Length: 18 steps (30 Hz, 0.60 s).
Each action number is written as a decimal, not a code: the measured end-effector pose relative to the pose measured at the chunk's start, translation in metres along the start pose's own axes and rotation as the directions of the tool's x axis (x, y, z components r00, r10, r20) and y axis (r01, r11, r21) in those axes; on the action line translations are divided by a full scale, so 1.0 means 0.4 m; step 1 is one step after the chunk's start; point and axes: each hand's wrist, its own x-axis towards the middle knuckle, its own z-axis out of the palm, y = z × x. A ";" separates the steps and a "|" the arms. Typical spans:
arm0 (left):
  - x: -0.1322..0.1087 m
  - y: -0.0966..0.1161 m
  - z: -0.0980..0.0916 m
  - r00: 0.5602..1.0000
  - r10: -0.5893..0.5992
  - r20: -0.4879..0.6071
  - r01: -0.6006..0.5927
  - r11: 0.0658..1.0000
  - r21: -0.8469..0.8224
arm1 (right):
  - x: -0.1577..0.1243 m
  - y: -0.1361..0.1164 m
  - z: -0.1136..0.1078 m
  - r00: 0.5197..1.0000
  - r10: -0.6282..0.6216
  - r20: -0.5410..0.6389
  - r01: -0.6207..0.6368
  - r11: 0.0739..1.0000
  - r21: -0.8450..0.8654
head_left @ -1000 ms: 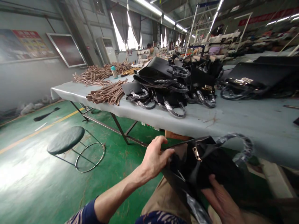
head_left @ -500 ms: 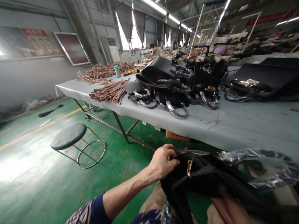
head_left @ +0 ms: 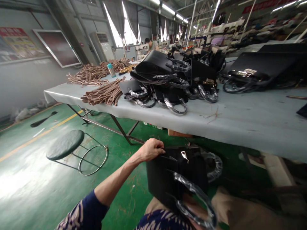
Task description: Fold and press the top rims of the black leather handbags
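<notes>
My left hand is closed on the top left edge of a black handbag, which stands upright over my lap below the table edge. The bag has a small gold clasp near its top. Its handles are wrapped in clear plastic and hang toward me. My right hand is hidden under or behind the bag; only a sliver of skin shows near the lower handle, and its fingers are not visible.
A long grey table runs in front of me with a pile of black handbags, brown leather straps, a teal bottle and a large black bag. A round stool stands on the green floor at left. A person sits far back.
The bag has been turned from lying tilted across my lap to standing upright, its handles now toward me. My left hand moved left with its top edge. My right hand dropped out of sight.
</notes>
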 end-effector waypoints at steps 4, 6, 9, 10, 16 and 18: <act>-0.016 -0.006 0.018 0.996 0.091 0.012 -0.091 0.984 0.154 | -0.039 -0.066 -0.034 0.972 0.166 0.168 -0.086 0.911 -0.403; -0.021 -0.015 0.031 0.996 0.084 -0.004 -0.082 0.981 0.176 | -0.073 -0.124 -0.070 0.974 0.195 0.115 -0.092 0.805 -0.586; -0.021 -0.023 0.031 0.998 0.068 -0.010 -0.066 0.987 0.147 | -0.126 -0.214 -0.120 0.996 0.023 -0.081 -0.072 0.734 -0.675; -0.019 -0.022 0.025 0.997 0.072 0.004 -0.072 0.989 0.128 | -0.139 -0.242 -0.134 0.984 -0.094 -0.149 -0.037 0.718 -0.695; -0.003 0.022 -0.012 0.974 0.136 0.180 -0.140 0.990 0.006 | -0.133 -0.351 -0.149 0.730 -0.637 -0.250 0.127 0.485 -0.865; -0.003 0.030 -0.002 0.966 0.133 0.223 -0.131 0.991 -0.024 | -0.111 -0.365 -0.130 0.787 -0.571 -0.235 0.112 0.506 -0.855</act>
